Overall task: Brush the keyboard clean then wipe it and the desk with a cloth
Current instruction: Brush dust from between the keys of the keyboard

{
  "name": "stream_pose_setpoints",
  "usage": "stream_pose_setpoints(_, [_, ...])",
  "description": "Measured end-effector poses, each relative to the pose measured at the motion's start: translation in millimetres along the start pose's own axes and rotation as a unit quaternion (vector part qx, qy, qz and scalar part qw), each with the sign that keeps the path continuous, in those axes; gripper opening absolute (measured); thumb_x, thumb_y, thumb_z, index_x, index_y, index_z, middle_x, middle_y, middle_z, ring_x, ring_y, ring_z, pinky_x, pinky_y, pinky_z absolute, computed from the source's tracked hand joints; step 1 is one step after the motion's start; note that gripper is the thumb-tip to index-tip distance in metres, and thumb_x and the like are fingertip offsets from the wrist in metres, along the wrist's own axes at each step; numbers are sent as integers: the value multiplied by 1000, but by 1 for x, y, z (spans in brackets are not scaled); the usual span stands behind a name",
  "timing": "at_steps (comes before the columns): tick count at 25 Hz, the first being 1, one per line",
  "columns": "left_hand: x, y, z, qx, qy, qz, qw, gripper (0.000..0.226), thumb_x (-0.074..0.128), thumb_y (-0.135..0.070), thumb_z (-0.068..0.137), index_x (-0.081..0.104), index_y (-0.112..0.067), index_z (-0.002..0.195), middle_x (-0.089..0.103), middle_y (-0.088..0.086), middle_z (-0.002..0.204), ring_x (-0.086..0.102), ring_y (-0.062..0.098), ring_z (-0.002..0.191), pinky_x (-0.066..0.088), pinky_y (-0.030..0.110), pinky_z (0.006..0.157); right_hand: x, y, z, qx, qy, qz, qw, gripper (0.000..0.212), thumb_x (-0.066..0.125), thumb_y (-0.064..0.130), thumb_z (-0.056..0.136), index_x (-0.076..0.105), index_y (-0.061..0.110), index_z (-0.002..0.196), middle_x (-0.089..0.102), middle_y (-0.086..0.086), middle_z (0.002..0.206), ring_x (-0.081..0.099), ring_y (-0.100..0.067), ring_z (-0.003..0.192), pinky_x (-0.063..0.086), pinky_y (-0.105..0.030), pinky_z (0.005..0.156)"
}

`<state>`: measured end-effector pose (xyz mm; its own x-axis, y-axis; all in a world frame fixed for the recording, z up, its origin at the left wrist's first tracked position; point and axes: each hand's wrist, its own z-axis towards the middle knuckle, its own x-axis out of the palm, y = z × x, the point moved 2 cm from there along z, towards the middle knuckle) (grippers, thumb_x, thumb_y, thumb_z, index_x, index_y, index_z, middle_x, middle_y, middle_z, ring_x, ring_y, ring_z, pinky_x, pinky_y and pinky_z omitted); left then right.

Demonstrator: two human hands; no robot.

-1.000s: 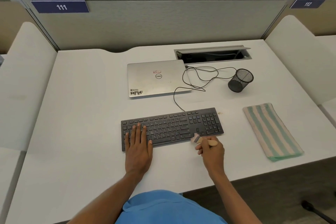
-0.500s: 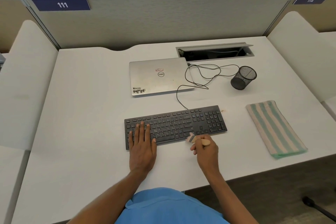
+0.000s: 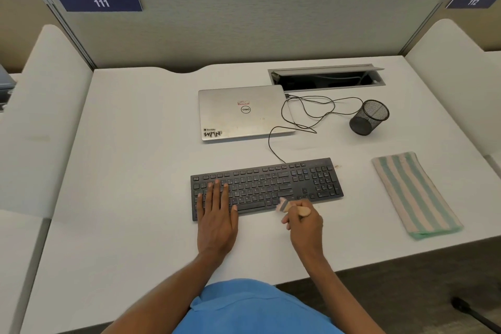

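A person's left hand lies flat on the black keyboard at mid-desk, while the right hand grips a small brush at its front edge. Brushing appears underway; the striped cloth waits to the right.

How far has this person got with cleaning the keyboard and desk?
Nothing looks finished yet. In hand: the right hand grips a brush with its bristles at the keyboard's front edge, while the left hand lies flat on the keys. Left to do: the wiping, since the cloth lies folded and untouched on the desk, and crumbs sit by the keyboard's far right corner.
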<state>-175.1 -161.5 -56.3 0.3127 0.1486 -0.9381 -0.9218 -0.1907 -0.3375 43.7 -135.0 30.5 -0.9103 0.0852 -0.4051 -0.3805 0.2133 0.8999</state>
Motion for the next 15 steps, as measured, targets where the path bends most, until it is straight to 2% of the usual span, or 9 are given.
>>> stream_pose_setpoints(4, [-1,0,0,-2,3,-7,1000,64,30,-40,108,28,-15,166,17,8,176,7,23,164,-1,49,132,10,4,-7,-10,66,-13,998,19,51,8,102,63,10,87,71,-1,68,61,-12,57,50,-21,53])
stream_pose_setpoints(6, [-1,1,0,-1,1,-21,1000,64,29,-39,108,28,-15,166,18,7,176,6,22,164,1,50,132,1,4,-3,-9,39,-7,999,19,53,6,100,64,10,86,71,-1,67,63,-15,57,51,-26,52])
stream_pose_setpoints(8, [-1,3,0,-2,-6,-45,999,63,28,-38,108,29,-14,166,19,6,176,6,20,164,2,50,132,-8,3,0,-7,-22,-13,1000,17,56,6,99,63,11,84,70,2,66,64,-16,58,53,-33,51])
stream_pose_setpoints(10, [-2,3,0,-7,-10,-69,998,63,29,-38,108,28,-14,166,19,5,176,7,18,164,2,49,133,-9,2,-1,-5,-39,-22,999,18,56,6,98,62,10,82,69,2,64,64,-19,59,53,-40,52])
stream_pose_setpoints(12, [-3,2,-1,-10,-11,-82,997,63,30,-37,108,28,-14,167,18,3,176,6,16,164,1,47,133,3,5,-6,-16,6,-27,999,20,55,7,99,61,12,81,68,0,63,63,-20,58,53,-40,55])
stream_pose_setpoints(15, [-7,5,-2,-1,-10,-101,995,62,30,-36,108,28,-15,166,19,2,176,6,15,164,2,44,133,28,11,-17,-39,115,-39,992,20,54,12,100,61,16,82,68,-1,66,61,-23,59,52,-41,56])
